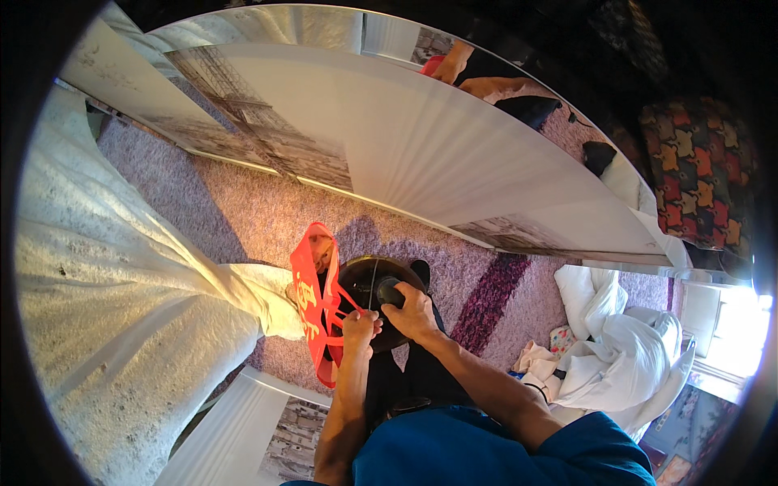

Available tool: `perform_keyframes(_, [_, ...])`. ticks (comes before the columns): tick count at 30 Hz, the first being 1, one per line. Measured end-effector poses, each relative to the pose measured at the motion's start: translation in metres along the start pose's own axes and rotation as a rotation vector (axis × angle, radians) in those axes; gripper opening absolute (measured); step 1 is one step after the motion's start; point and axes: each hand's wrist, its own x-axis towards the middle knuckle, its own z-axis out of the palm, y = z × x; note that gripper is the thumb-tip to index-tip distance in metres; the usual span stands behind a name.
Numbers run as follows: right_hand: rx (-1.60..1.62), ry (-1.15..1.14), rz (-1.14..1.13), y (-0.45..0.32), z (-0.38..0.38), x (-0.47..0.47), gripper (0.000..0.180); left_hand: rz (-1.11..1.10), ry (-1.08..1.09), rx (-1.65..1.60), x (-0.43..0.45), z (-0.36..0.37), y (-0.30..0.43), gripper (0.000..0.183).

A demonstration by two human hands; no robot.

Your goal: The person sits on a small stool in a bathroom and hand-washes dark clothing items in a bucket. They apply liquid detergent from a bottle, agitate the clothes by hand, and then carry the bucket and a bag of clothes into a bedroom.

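Observation:
My left hand [360, 331] is closed on the red strap of a red bag [313, 297] that bears yellow writing; its upper part gapes apart. Just right of it, my right hand [413, 311] grips a dark rounded object [389, 292], whose kind I cannot tell. This object is over a dark round surface [358, 279] with a lighter rim, in front of my lap. A thin pale line, perhaps a cord, runs down across the round surface towards my left hand.
A pale fabric cover [146, 291] drapes at the left. Light panels with printed city scenes [389, 140] stand beyond the shaggy carpet [273, 200]. White bedding [626, 358] lies heaped at the right, and a bear-patterned item [699, 176] is at the upper right.

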Motion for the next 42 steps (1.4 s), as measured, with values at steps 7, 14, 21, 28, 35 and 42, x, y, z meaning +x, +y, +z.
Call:
perform_keyframes(7, [0.050,-0.018,-0.127,0.008,-0.001,-0.004,0.031,-0.009,-0.008,0.011,0.003,-0.004,-0.006,0.007])
perform_keyframes(14, [0.049,0.014,-0.118,0.015,-0.002,-0.006,0.031,-0.001,-0.032,0.031,0.001,-0.001,-0.008,0.009])
perform_keyframes(21, [0.050,0.002,-0.102,0.020,0.003,-0.010,0.034,0.007,-0.061,-0.023,0.001,-0.004,-0.013,0.008])
perform_keyframes(28, [0.043,-0.045,-0.060,0.020,0.005,-0.008,0.036,-0.012,0.007,-0.031,-0.008,-0.001,-0.011,0.007])
perform_keyframes(35, [0.028,-0.067,-0.062,0.017,0.018,-0.002,0.035,-0.007,0.067,-0.061,-0.004,-0.008,-0.021,0.009])
perform_keyframes(42, [0.013,-0.137,-0.092,-0.003,0.024,0.001,0.036,-0.038,0.093,-0.104,-0.007,-0.020,-0.011,0.006])
